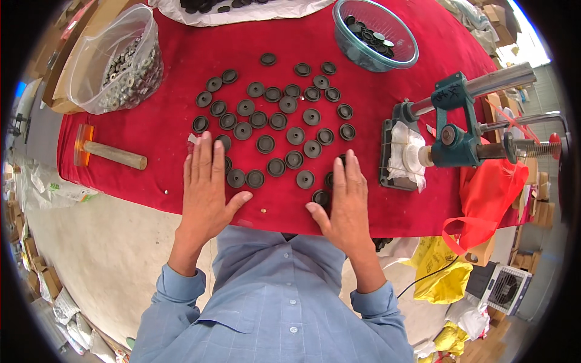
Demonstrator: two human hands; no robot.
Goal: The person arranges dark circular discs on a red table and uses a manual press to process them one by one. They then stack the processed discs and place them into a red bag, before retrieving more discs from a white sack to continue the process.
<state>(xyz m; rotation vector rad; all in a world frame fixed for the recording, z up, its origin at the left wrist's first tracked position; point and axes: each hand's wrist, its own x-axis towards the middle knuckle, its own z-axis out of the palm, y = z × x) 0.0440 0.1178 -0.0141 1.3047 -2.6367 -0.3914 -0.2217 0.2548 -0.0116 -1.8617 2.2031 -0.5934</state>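
Several round black discs (265, 144) with raised rims lie spread over the red tablecloth (172, 54) in front of me. My left hand (207, 181) rests flat at the left edge of the group, fingers stretched out, partly covering discs by its fingertips. On the other side, my right hand (344, 202) lies with its fingers extended too, its index finger over one disc and its thumb touching or close to another black disc (321, 197). Neither hand grips anything.
A hand press (448, 134) stands at the right. A clear tub of small metal parts (124, 75) is at the far left, near a mallet (115, 153). At the back is a clear bowl (375, 59) of dark discs. A red bag (490, 199) hangs at the right edge.
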